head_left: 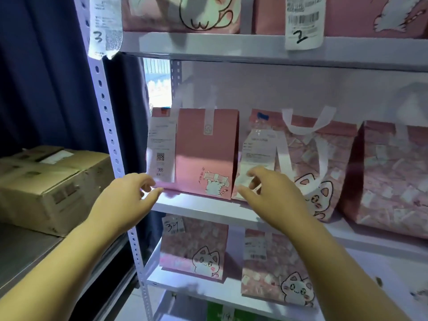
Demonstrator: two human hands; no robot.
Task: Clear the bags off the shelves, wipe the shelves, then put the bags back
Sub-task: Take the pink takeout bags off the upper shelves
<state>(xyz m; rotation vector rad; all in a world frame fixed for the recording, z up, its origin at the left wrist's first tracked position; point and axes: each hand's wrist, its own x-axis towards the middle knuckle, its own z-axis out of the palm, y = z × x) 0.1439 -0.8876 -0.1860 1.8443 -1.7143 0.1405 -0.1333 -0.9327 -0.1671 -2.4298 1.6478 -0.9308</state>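
Pink cat-print bag (206,154) upright at the left end of the middle shelf (196,209), your left hand (129,195) and right hand (271,195) at its lower corners, fingers loosely spread, gripping nothing, contact unclear.

The middle shelf (196,208) bears a plain pink bag (206,154), a cat-print bag (310,172) and a patterned bag (389,177).

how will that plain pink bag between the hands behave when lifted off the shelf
The pink bag stands upright with crisp folded edges, so it is probably fairly stiff. It is tall and narrow, so a push may tip it. Weight unclear.
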